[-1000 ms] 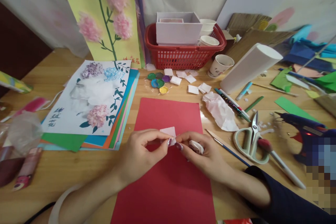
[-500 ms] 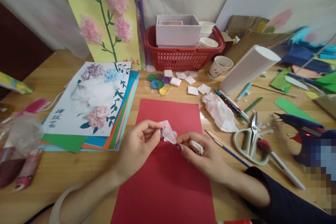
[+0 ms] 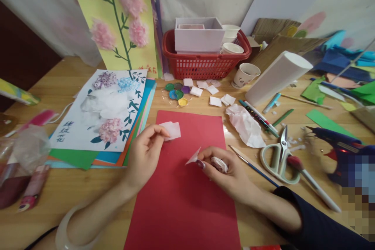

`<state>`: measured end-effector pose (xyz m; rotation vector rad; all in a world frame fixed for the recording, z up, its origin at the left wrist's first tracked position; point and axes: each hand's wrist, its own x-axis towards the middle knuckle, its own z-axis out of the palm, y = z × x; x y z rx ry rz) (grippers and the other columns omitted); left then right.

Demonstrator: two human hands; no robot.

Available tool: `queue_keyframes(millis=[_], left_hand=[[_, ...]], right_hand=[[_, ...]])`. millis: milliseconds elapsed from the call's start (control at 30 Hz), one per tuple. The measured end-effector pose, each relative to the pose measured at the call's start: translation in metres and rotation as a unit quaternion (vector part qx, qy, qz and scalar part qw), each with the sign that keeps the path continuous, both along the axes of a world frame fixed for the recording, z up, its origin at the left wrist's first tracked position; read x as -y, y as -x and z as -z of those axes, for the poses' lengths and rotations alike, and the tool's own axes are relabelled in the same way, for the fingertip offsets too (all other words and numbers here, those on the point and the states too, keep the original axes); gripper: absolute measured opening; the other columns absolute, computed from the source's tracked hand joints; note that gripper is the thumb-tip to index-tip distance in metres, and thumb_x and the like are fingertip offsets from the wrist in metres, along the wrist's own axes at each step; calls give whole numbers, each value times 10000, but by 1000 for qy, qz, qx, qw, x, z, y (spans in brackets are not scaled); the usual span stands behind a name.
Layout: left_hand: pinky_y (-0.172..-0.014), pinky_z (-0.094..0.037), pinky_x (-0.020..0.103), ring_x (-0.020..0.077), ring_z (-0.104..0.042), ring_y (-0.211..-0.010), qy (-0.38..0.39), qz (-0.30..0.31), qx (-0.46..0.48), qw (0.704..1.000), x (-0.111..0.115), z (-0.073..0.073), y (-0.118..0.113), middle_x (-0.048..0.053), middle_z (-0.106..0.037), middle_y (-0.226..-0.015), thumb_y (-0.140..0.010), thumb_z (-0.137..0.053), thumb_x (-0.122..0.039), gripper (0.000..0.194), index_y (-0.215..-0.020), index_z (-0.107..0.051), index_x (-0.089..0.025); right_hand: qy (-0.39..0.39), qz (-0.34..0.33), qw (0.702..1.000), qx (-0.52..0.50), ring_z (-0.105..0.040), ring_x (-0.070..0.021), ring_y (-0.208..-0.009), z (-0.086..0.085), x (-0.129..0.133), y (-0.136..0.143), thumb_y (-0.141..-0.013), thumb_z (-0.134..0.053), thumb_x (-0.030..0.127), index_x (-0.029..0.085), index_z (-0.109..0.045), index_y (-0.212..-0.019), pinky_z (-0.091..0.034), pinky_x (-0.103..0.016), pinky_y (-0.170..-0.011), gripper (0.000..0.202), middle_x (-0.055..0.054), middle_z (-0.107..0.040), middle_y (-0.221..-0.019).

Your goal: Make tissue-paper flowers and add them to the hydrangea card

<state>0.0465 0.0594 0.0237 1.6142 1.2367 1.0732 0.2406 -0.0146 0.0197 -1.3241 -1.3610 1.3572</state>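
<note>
Over the red paper sheet (image 3: 187,203), my left hand (image 3: 145,156) pinches a small square of white tissue paper (image 3: 173,130) by its left edge. My right hand (image 3: 227,172) is closed a little lower and to the right. Between its thumb and forefinger it grips another thin piece of tissue (image 3: 193,158), folded to a point. A wad of white tissue (image 3: 219,165) is tucked inside the curled fingers of that same hand. The two hands are apart, with red paper showing between them.
Left lies a flower picture (image 3: 76,125) on stacked coloured paper. Behind are paint pots (image 3: 172,94), folded tissue squares (image 3: 215,101) and a red basket (image 3: 202,66). To the right are crumpled tissue (image 3: 246,125), a paintbrush (image 3: 254,167), scissors (image 3: 281,160) and a glue gun (image 3: 336,140).
The tissue held between both hands has come apart into two pieces. My left hand has moved left and slightly up with one piece; my right hand has stayed with the other.
</note>
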Motion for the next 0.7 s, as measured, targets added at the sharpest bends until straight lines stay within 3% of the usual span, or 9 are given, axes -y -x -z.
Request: queue_keyframes(millis=[133,233,467,600,700], left_hand=[[-905,-506,273,173,-655,-1003,-70,142,-72,985,12,-5,0,26,-714,-1000,-874,-483,-114,255,-921,-702,-234],[-949,-504,279,184,-655,-1059,-62,216,-88,971,23,-5,-2,42,-714,-1110,-865,-560,-159,257,-1062,-704,-240],[-812,-541,227,136,-690,-858,-7,156,-72,985,26,4,-5,-10,-746,-925,-873,-591,-203,155,-905,-733,-256],[-715,-556,224,146,-697,-788,50,102,-6,994,18,2,-7,1,-746,-860,-851,-592,-211,124,-834,-715,-219],[-730,-565,239,165,-708,-804,110,42,56,991,12,2,-8,16,-758,-853,-825,-629,-249,101,-825,-720,-204]], right_hand=[[-5,4,1000,-4,-411,-103,-548,0,0,0,-889,-566,363,165,-619,-880,-345,-226,-504,205,-2,-550,-673],[-18,12,1000,-3,-427,-99,-544,1,-1,1,-882,-581,338,167,-627,-871,-361,-221,-504,177,-5,-582,-684],[-48,11,999,-14,-559,-132,-648,3,-4,2,-857,-593,270,158,-672,-895,-443,-238,-582,142,-48,-674,-759],[-24,17,1000,-8,-448,-94,-536,2,-3,2,-853,-588,286,143,-652,-868,-364,-212,-493,157,-13,-591,-671],[-4,14,1000,-4,-382,-83,-510,2,-2,2,-862,-590,319,139,-640,-851,-309,-208,-470,187,14,-519,-620]])
